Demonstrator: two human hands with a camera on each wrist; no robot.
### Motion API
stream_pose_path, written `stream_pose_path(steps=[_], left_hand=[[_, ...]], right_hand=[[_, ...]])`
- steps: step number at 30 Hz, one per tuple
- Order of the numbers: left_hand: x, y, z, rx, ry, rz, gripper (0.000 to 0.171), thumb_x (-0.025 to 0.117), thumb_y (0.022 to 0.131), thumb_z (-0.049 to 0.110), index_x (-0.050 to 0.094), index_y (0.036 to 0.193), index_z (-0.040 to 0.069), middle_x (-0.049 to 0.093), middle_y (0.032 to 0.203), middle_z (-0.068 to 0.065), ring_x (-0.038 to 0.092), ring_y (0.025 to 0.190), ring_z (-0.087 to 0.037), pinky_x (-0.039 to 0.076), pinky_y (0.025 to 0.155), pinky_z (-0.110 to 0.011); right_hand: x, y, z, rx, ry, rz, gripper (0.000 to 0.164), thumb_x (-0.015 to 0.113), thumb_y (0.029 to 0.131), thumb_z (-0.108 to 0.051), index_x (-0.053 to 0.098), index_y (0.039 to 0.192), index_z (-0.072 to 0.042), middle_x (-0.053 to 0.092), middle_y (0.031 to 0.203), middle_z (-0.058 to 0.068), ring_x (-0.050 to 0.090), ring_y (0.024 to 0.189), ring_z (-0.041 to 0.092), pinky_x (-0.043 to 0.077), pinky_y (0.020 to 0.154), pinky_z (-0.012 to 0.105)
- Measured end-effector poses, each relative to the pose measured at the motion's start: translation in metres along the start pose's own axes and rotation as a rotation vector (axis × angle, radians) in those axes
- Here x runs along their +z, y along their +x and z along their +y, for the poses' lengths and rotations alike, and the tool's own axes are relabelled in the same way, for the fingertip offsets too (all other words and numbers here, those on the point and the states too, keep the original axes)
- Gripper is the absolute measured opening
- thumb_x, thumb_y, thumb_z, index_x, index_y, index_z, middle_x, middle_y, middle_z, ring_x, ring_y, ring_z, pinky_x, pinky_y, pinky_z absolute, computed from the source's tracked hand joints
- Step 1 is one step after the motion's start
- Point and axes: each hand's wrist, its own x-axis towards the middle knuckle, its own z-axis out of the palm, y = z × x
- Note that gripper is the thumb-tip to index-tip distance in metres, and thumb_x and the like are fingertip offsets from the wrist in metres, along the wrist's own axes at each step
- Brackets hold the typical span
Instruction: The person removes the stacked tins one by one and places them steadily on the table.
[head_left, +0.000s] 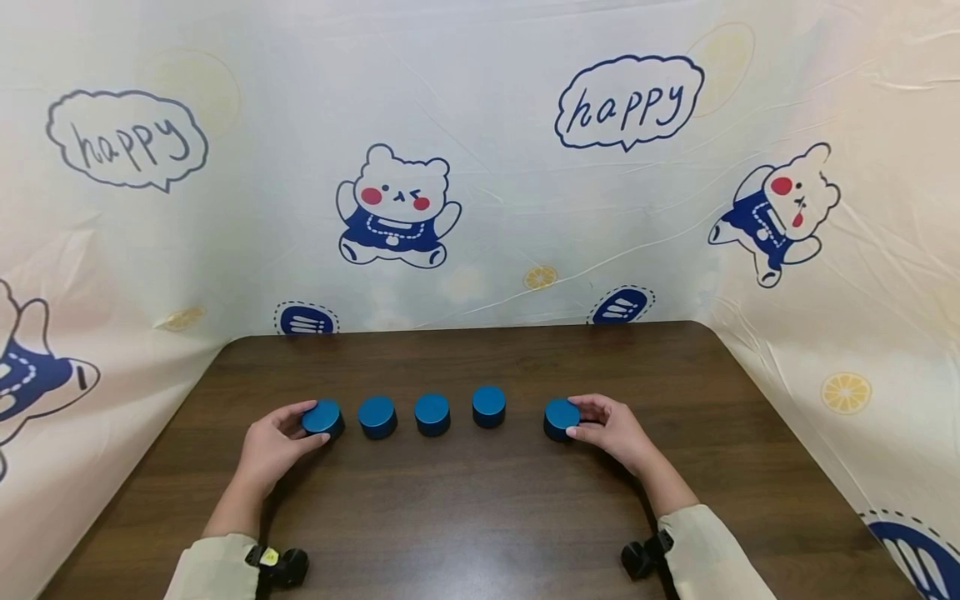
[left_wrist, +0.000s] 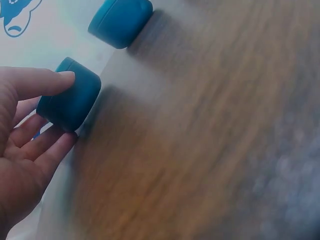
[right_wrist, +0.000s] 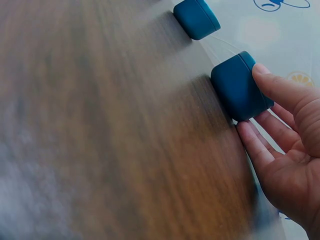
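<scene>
Several round blue lidded tins stand in a rough row across the wooden table. At the row's left end, my left hand [head_left: 273, 450] grips the leftmost blue tin [head_left: 323, 419] between thumb and fingers; the left wrist view shows the thumb across the side of this tin [left_wrist: 75, 97]. My right hand [head_left: 617, 433] holds the rightmost blue tin [head_left: 561, 419] by its right side, and in the right wrist view the thumb lies on the edge of that tin [right_wrist: 237, 87]. Both held tins appear upright at table level.
Between the hands stand three more tins: one left of the middle [head_left: 377, 417], a middle one [head_left: 432, 414] and one set slightly farther back [head_left: 489, 406]. A wider gap separates the last from the rightmost tin. A printed cloth [head_left: 495, 208] hangs behind the brown table [head_left: 450, 517].
</scene>
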Motion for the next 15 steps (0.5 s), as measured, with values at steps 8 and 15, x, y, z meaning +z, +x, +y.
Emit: stream_pose_path(steps=[8,15], left_hand=[[0.0,0.0,-0.004,0.0,0.028,0.003,0.066,0.08,0.083,0.026,0.052,0.138,0.001,0.048,0.139,-0.029,0.053,0.122,-0.044,0.045,0.097,-0.047],[0.001,0.0,-0.006,-0.001,0.018,0.014,0.067,0.08,0.083,0.027,0.053,0.138,0.002,0.048,0.139,-0.028,0.053,0.122,-0.043,0.045,0.097,-0.046]], right_hand=[[0.0,0.006,0.013,0.001,0.006,0.002,0.046,0.073,0.086,-0.004,0.057,0.128,0.005,0.061,0.123,0.022,0.058,0.111,0.035,0.052,0.092,0.041],[-0.001,0.015,0.036,0.008,0.001,0.018,0.049,0.077,0.085,-0.01,0.059,0.129,-0.001,0.062,0.124,0.017,0.059,0.112,0.03,0.051,0.093,0.039]])
